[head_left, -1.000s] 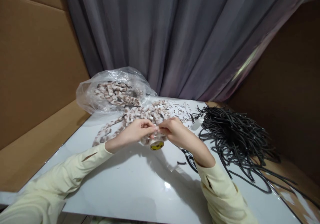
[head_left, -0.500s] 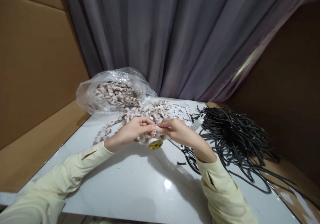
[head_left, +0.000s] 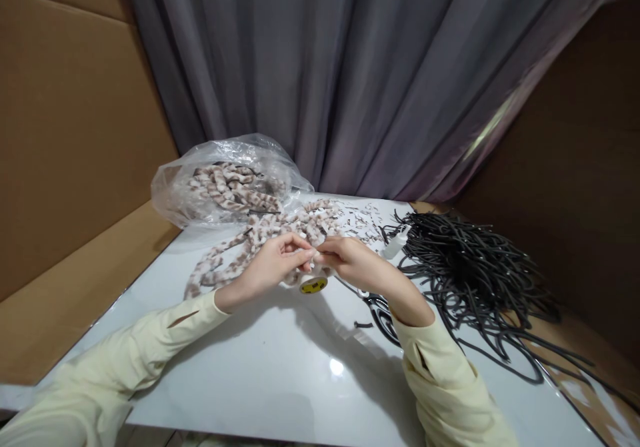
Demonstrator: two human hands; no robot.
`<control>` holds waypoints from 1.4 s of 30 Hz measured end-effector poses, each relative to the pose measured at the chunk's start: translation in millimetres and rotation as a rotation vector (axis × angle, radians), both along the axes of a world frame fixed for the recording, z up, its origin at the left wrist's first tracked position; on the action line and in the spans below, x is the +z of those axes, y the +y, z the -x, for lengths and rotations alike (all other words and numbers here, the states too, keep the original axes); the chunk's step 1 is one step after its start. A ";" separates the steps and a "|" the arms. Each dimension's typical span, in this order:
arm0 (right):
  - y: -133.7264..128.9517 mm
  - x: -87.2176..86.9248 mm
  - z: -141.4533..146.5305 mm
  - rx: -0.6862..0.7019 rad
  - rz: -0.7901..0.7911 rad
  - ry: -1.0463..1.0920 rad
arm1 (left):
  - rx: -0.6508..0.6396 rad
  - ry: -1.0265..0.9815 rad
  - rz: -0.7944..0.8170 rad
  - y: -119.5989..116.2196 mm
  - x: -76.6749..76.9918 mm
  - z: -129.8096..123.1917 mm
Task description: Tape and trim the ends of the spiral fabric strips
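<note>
Nudging slightly rightward since the last frame, the yellow-faced roll (head_left: 313, 286) is now sitting just on the near side of the fingertips! Left hand (head_left: 278, 260) and right hand (head_left: 348, 258) are both pinching, seemingly on a small white piece (head_left: 316, 255), fluffy strands (head_left: 215, 264) lying just beyond on the desk (head_left: 280, 374).

Over the table (head_left: 240, 380) we hold our left hand (head_left: 280, 258) and right hand (head_left: 350, 258) together, fingers pinching a small whitish piece, mostly hidden. Just on the near side of them we see a yellow-labelled roll (head_left: 313, 286). Mottled furry cords (head_left: 213, 264) lie to the far left, near a clear plastic bag (head_left: 173, 194) holding more. To our right are black-handled scissors (head_left: 381, 317), a white bottle (head_left: 395, 244) and a heap of black cords (head_left: 467, 260); a grey curtain (head_left: 280, 67) hangs at the far side.
</note>
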State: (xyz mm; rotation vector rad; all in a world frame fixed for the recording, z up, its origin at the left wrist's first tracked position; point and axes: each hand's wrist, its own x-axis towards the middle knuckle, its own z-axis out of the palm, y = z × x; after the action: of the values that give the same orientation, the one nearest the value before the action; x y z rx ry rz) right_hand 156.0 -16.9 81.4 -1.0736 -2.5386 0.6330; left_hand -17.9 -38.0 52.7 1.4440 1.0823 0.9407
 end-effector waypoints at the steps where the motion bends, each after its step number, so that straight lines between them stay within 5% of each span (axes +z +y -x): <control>1: 0.6 0.6 -0.6 0.000 0.038 0.015 | -0.003 0.003 0.002 0.3 0.8 0.7; 6: 10.6 -0.9 -10.6 -0.023 0.286 0.188 | -0.004 0.011 -0.015 1.0 5.8 2.5; 14: 26.4 -4.9 -27.5 -0.117 0.348 0.493 | -0.035 -0.085 0.067 5.4 2.1 4.6; 20: 45.9 -41.0 -25.3 0.227 0.758 0.412 | -0.111 -0.197 0.240 4.6 4.7 4.7; 25: 48.2 -58.6 -20.5 0.390 0.884 0.323 | -0.169 -0.166 0.272 2.0 4.4 4.0; 35: 44.3 -56.8 -4.3 0.602 0.723 -0.008 | -0.269 0.079 0.194 -20.9 19.5 -3.2; 42: 42.0 -49.1 -6.7 0.567 0.632 0.017 | -0.263 0.119 0.154 -22.5 21.6 -3.6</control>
State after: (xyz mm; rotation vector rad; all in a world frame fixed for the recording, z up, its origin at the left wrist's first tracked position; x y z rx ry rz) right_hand 162.7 25.1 32.3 -0.4598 -2.6904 1.6588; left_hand -14.3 -60.5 74.3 1.4853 0.9979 0.5795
